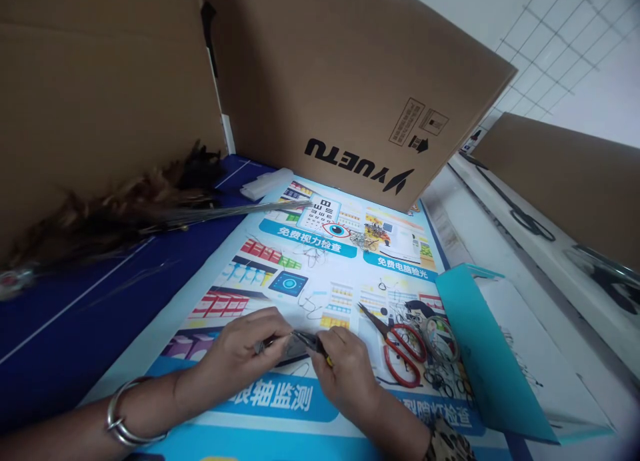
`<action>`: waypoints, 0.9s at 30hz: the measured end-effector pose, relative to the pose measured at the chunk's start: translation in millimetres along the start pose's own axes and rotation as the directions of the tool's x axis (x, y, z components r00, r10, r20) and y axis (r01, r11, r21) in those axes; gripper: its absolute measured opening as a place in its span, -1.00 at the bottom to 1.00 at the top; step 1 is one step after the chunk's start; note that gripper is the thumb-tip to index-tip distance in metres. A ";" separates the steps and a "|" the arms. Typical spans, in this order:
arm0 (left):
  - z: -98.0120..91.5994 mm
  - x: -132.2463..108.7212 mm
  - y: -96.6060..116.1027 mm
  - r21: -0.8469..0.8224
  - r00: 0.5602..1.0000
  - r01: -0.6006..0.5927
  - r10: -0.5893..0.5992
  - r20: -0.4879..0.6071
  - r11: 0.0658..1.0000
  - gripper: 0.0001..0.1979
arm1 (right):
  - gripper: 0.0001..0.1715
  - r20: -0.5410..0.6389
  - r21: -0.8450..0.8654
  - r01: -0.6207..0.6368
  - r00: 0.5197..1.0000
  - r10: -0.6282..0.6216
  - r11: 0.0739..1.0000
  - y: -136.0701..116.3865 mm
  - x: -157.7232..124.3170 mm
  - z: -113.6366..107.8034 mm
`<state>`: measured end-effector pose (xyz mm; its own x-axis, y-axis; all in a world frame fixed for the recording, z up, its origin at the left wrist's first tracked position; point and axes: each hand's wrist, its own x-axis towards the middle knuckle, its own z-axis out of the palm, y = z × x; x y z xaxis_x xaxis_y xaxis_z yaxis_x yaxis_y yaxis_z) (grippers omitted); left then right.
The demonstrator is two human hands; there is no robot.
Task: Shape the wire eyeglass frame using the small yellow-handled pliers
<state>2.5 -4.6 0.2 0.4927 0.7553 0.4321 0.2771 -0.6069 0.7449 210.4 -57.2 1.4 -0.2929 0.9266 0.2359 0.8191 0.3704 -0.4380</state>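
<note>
My right hand [347, 374] is wrapped round a pair of pliers [309, 341], whose dark jaws point left and whose handle shows a bit of yellow. Facing it, my left hand [250, 344] is closed in a pinch at the jaws' tip. What its fingers hold is small and dark, and I cannot make it out. Both hands are low over a printed sheet [325, 424]. Just right of them lie red-handled scissors [406, 354], blades toward the upper left. Beside the scissors are a coil of wire [441, 337] and several small dark rings [440, 381].
A large cardboard box [350, 81] stands behind the sheet, with another cardboard panel [100, 67] at left. Brown feathers [110, 214] with long thin stems lie on the blue surface. At right is an open turquoise box [493, 354]. A small metallic pile [364, 239] sits farther back.
</note>
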 end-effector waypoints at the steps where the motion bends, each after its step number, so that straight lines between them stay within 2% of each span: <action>1: -0.2 0.4 0.7 0.003 1.000 0.004 -0.004 -0.001 1.000 -0.82 | -0.85 0.002 -0.002 0.003 1.000 -0.003 1.000 0.4 0.2 0.1; 15: 0.6 -1.0 0.9 0.004 0.999 0.042 -0.042 0.008 0.999 -0.81 | -0.91 0.001 -0.028 0.010 1.000 -0.010 1.000 2.6 -0.1 1.9; 27: 0.6 -0.1 4.4 -0.008 0.997 0.074 -0.074 0.003 0.997 -0.80 | -0.86 0.011 -0.021 0.017 1.000 -0.016 1.000 2.3 -0.1 2.0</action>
<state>4.2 -7.5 3.1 0.4735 0.7976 0.3737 0.3067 -0.5470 0.7789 211.3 -56.3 -1.3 -0.3118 0.9210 0.2334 0.8242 0.3844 -0.4159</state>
